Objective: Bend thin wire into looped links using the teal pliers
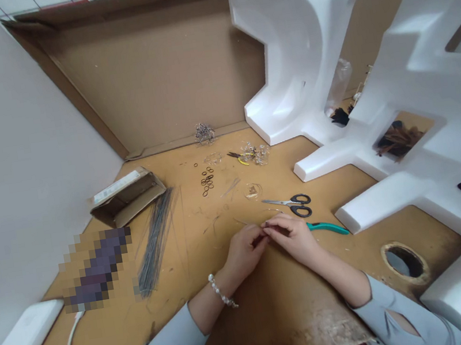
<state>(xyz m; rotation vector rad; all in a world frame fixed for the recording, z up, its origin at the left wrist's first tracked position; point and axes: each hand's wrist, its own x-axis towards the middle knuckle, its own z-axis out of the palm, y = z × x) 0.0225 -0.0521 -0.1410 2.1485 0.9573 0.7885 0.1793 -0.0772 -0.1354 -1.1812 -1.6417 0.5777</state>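
My left hand and my right hand meet over the table, fingertips pinched together. A thin wire appears to stick out past the fingers; the part between the fingertips is hidden. Just beyond my right hand lie black-handled scissors, partly open. Pliers with a teal handle rest beside that hand, their jaws hidden behind it. A small clear packet lies ahead of the hands. To the left is a bundle of straight grey wires.
Several dark rings, yellow-handled cutters and a tangled wire pile lie farther back. An open cardboard box stands left. White moulded foam borders the right, near a round hole in the table. Cardboard walls the back.
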